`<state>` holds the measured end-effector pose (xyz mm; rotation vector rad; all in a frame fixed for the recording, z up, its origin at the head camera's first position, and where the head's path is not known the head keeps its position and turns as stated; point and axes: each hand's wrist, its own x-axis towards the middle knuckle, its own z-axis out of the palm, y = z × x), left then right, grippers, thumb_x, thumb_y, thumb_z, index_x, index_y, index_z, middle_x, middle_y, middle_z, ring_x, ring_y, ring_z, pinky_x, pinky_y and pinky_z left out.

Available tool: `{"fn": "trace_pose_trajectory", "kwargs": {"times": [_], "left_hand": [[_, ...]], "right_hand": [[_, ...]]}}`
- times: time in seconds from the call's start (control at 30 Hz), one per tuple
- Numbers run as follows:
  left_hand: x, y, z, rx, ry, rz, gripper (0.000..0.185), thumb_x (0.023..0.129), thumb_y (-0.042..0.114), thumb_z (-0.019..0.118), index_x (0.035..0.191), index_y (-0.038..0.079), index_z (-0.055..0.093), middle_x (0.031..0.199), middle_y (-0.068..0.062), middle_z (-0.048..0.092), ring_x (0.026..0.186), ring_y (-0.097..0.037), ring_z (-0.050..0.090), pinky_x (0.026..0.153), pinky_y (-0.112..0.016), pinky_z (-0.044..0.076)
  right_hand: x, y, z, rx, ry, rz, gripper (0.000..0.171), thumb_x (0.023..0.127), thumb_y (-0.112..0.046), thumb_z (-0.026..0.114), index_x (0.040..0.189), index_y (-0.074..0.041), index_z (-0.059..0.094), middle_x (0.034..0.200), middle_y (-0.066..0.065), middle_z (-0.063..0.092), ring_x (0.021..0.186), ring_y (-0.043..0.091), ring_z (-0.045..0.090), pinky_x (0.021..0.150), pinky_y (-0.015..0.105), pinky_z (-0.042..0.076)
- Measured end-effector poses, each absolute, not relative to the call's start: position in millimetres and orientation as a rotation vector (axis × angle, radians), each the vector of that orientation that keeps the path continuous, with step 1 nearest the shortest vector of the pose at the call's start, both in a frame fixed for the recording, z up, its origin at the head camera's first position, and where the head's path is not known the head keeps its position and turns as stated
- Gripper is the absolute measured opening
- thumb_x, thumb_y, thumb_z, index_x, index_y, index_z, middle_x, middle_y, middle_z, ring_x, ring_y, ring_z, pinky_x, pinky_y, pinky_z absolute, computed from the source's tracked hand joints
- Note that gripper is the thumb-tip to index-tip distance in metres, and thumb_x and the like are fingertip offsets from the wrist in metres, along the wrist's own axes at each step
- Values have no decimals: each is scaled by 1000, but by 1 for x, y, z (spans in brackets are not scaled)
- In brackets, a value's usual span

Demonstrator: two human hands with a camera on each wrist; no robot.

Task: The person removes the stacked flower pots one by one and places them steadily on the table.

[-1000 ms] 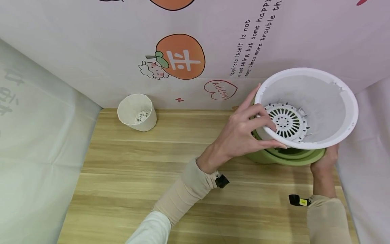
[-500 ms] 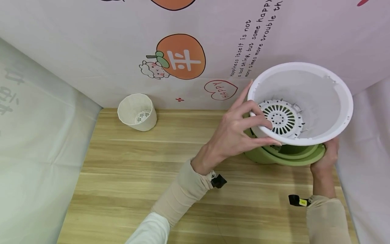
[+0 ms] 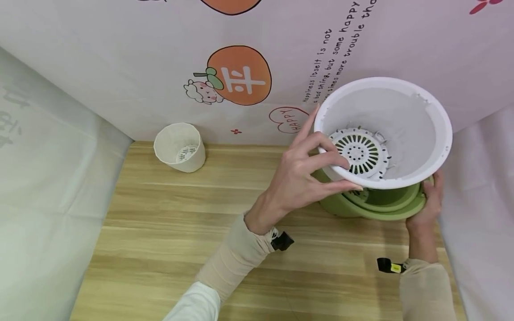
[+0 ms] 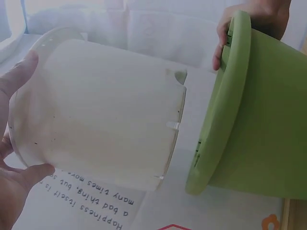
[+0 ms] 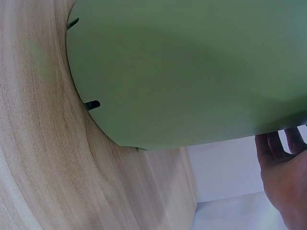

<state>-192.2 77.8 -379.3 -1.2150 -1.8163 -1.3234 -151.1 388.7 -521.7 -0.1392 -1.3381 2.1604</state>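
Observation:
My left hand point(image 3: 321, 171) grips the near-left rim of a white inner pot point(image 3: 405, 120), thumb outside and fingers inside. A round slotted grid point(image 3: 359, 151) lies in its bottom. The white pot hangs tilted above a green outer pot point(image 3: 373, 207) standing on the wooden table point(image 3: 201, 214). My right hand point(image 3: 429, 200) holds the green pot's right rim. In the left wrist view the white pot point(image 4: 96, 110) is clear of the green pot point(image 4: 259, 105), whose rim the right hand's fingers point(image 4: 223, 40) curl over. The right wrist view shows the green pot's wall point(image 5: 192, 72) close up.
A small white mesh-bottomed cup point(image 3: 179, 147) stands at the back left of the table. A printed backdrop point(image 3: 241, 80) closes off the rear, and pale cloth walls point(image 3: 48, 178) stand at both sides.
The white pot has risen and shifted left, away from the green pot, in my left hand. My right hand has stayed on the green pot's rim.

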Motion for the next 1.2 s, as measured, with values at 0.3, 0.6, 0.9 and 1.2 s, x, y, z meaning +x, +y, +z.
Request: {"fn": "trace_pose_trajectory", "kwargs": {"times": [0.3, 0.6, 0.9, 1.2], "left_hand": [[-193, 63, -376, -1180, -1757, -1386, 34, 58, 24, 98, 78, 6, 76, 81, -6, 61, 138, -49, 37, 121, -51, 24], [-193, 52, -373, -1155, -1746, -1353, 34, 57, 22, 98, 77, 5, 77, 81, -7, 59, 133, -49, 42, 121, -55, 22], [-193, 41, -374, -1114, -1736, -1354, 33, 56, 17, 98, 75, 3, 75, 80, -8, 58, 133, -51, 41, 120, -57, 23], [-194, 29, -375, -1080, -1717, -1362, 33, 55, 14, 98, 76, 2, 76, 79, -8, 58, 122, -48, 50, 119, -58, 25]], "right_hand": [[-152, 391, -522, -124, -1366, 2142, 47, 92, -4, 28, 131, 6, 53, 136, 25, 45, 118, 30, 51, 96, 28, 51], [-153, 392, -524, -80, -1380, 2153, 51, 90, -4, 26, 132, 8, 52, 144, 26, 38, 128, 35, 44, 101, 31, 49], [-152, 392, -525, -73, -1367, 2161, 51, 90, -4, 26, 132, 9, 51, 145, 26, 37, 130, 35, 43, 102, 31, 48], [-154, 389, -524, -86, -1307, 2195, 49, 90, -3, 26, 130, 10, 52, 145, 27, 38, 129, 37, 45, 101, 33, 50]]}}
